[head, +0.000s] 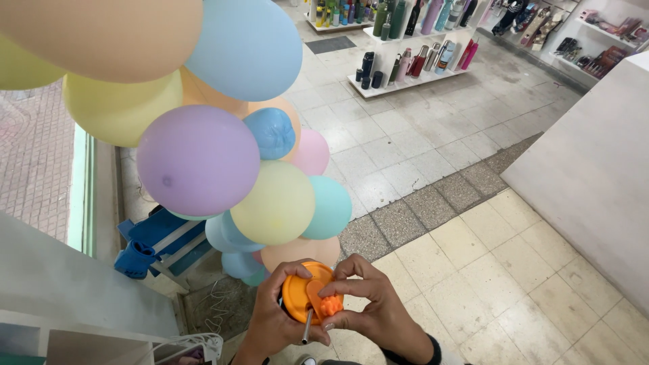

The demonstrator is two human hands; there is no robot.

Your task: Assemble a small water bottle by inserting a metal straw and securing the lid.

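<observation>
From the head camera, looking down, the left hand [274,321] and the right hand [368,304] meet low in the middle of the frame around a round orange plastic disc-shaped tool [307,292] with a small knobbly orange wheel [330,305] at its lower right edge and a thin metal rod [307,326] pointing down from under it. The left hand cups the disc from the side, its thumb curled over the top rim, fingers closed on the body; the right hand's thumb and forefinger are pinched together on the knobbly wheel, the other fingers arched above the disc. The tool sits just below a cluster of pastel rubber balloons [223,155], purple, yellow, teal, peach and blue, its upper rim close to the lowest peach balloon [297,251]; whether they touch cannot be told. By my reading, the work in hand is on the wheel itself, and a next move would call for a steady left grip while the right fingers act. Beyond, a tiled floor [433,149], a white shelf of coloured bottles [412,61] and a blue plastic frame [152,243].
</observation>
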